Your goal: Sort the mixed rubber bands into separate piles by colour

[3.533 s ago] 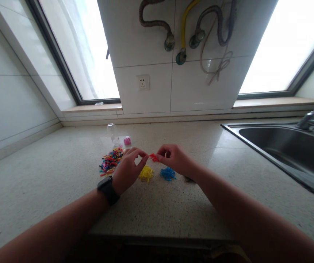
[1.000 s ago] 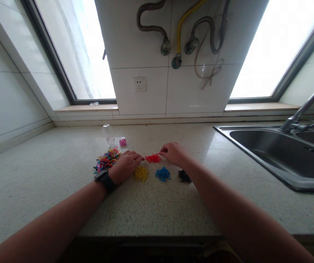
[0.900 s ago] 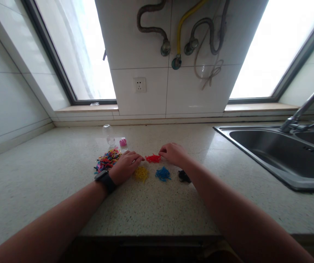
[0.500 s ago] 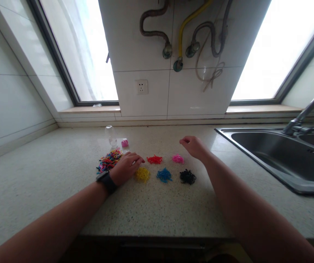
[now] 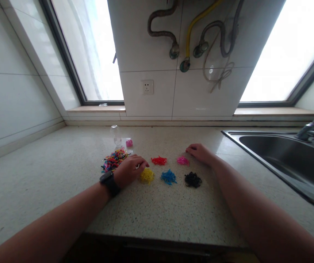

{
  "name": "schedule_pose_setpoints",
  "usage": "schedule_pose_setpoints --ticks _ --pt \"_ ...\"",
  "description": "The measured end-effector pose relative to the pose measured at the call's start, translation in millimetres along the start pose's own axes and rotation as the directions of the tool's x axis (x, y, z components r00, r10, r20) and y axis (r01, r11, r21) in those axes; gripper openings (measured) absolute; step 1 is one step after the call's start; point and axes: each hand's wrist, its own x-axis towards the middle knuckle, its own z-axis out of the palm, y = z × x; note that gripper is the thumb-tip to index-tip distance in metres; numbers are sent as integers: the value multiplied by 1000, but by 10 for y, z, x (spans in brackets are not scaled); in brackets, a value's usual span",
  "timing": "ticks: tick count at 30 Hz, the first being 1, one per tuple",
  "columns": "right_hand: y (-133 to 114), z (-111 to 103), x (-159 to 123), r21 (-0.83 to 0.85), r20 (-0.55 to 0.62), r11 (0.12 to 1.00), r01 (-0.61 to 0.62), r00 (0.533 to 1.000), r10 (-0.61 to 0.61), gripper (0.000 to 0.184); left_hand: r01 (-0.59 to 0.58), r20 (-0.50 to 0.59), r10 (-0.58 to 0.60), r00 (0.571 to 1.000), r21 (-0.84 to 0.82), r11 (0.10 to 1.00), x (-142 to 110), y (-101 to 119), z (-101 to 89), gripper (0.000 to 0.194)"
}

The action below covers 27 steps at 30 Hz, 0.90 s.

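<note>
My left hand, with a dark watch on its wrist, rests between a mixed heap of small coloured rubber bands and a yellow pile of bands. Its fingers are curled together; anything between them is hidden. My right hand is low beside the pink pile of bands, thumb and fingertips pinched. Whether a band is in that pinch is too small to tell. Between the hands lie a red pile of bands and a blue pile of bands. Nearer me on the right is a black pile of bands.
A clear bottle stands behind the mixed heap, with a pink cap-like piece next to it. On the right a steel sink is set into the speckled counter. A tiled wall with a socket rises behind.
My right hand has come down to the counter at the pink pile. My left hand stays by the yellow pile with its fingers slightly shifted. The whole view has swung a little left.
</note>
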Motion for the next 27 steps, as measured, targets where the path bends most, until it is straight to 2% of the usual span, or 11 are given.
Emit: schedule_pose_setpoints --ticks 13,17,21,24,27 --pt "48 22 35 -9 3 1000 25 1000 -25 27 -8 33 8 999 -10 1000 -63 119 -8 27" --pt "65 23 49 -16 10 999 33 999 -33 28 -33 15 33 999 -22 999 -108 253 1 27" --pt "73 28 54 -2 7 999 37 999 -37 28 -186 39 186 982 -18 982 -167 468 12 24" --pt "63 26 44 0 2 1000 25 1000 -25 29 -340 96 337 936 14 940 -213 634 27 23" --pt "41 21 31 -6 1 999 34 999 -34 28 -424 136 423 896 -20 905 -279 818 73 20"
